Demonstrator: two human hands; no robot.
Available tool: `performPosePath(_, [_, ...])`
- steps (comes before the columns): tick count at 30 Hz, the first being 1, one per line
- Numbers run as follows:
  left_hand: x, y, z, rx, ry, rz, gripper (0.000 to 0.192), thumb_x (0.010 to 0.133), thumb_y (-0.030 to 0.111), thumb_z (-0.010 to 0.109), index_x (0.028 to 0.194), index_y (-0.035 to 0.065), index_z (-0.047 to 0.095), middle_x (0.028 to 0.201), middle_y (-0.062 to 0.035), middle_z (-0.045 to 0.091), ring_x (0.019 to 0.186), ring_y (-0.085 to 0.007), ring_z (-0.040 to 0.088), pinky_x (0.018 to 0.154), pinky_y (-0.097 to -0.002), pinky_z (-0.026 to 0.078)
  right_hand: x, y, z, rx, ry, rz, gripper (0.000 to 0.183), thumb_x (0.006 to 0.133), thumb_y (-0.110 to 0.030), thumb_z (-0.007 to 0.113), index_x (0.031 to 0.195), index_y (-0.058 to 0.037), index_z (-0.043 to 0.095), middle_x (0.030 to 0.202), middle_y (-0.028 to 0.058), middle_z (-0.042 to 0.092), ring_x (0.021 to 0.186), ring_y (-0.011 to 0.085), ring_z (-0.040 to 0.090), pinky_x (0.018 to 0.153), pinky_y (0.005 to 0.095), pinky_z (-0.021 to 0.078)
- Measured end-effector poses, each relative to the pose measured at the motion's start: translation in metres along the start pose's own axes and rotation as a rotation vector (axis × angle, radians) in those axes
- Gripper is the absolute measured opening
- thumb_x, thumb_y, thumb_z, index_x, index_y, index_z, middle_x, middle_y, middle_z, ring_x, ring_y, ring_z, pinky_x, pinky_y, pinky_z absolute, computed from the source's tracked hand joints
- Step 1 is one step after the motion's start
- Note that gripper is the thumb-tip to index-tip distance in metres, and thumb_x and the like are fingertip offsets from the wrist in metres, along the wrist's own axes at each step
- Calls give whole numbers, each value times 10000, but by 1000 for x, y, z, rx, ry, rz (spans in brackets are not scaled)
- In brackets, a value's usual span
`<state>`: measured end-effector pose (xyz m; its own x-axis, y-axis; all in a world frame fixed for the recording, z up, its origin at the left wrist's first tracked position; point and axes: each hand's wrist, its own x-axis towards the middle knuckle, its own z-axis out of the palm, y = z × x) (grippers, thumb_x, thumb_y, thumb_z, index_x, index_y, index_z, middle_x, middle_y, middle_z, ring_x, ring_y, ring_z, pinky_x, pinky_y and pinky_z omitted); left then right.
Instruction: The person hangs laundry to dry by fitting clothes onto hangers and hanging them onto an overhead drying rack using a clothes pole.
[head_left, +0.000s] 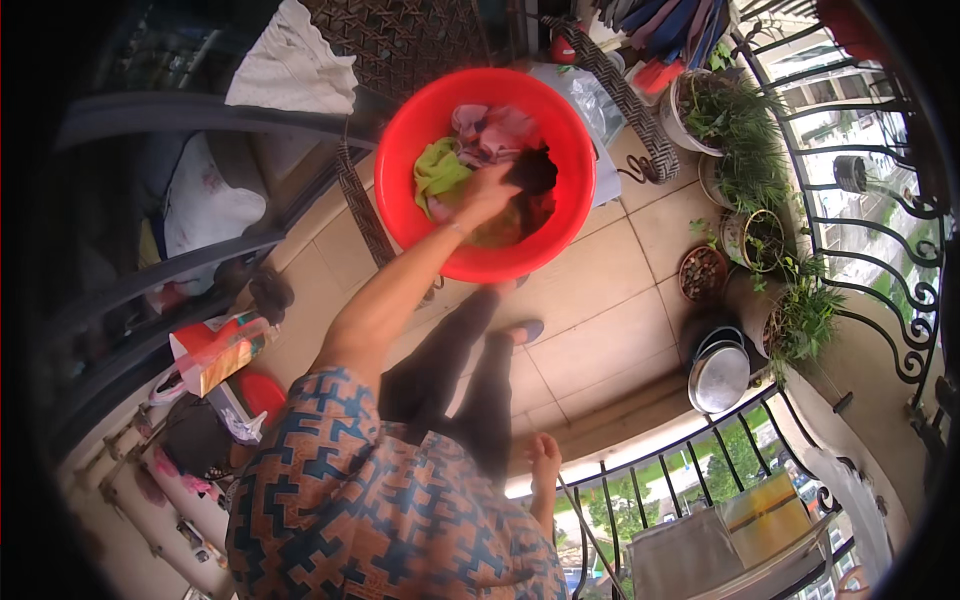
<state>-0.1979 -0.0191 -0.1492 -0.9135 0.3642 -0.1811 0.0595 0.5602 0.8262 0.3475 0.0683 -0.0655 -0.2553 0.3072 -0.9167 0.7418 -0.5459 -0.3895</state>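
Note:
My left hand (484, 196) reaches down into a red plastic basin (397, 161). Its fingertips meet a dark cloth (536, 171) at the basin's right side; blur hides whether they grip it. Beside the hand lies a lime-green cloth (437, 174), with pinkish clothing (499, 135) behind it. The basin seems to rest on a woven chair, whose patterned armrest (626, 101) shows on the right. Low at my right side hangs my right hand (545, 454), its fingers loosely bent and nothing visible in them.
Potted plants (739, 142) line the balcony's right side under an iron railing (862, 217). A lidded metal pail (720, 379) stands near the corner. Cloths (720, 540) hang on a rack at lower right. A white cloth (292, 64) drapes at upper left; a shoe rack (127, 487) stands left.

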Motion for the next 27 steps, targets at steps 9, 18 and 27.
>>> performPosePath(9, [-99, 165, -170, -1048, 85, 34, 428, 842, -44, 532, 1262, 19, 584, 1154, -77, 650, 1091, -165, 594, 990, -291, 437, 12, -90, 4, -59, -21, -163, 244, 931, -252, 637, 1086, -63, 639, 888, 11, 647, 775, 103, 618, 653, 224, 431])
performPosePath(18, [-164, 239, -234, -1193, 216, 152, 322, 857, 65, 519, 1148, -34, 619, 1125, -104, 652, 1088, -217, 591, 1030, -368, 416, -16, -224, 60, -192, -220, -596, 370, 941, -281, 626, 1224, -50, 562, 983, 56, 623, 853, 142, 613, 730, 260, 456])
performPosePath(27, [-237, 283, -246, -1292, 311, 35, 357, 850, 152, 513, 1148, -28, 594, 1128, -128, 641, 1073, -251, 602, 988, -388, 452, -109, -332, 160, -106, -650, -742, 482, 915, -108, 625, 1361, -102, 441, 1161, 92, 552, 924, 165, 592, 778, 282, 491])
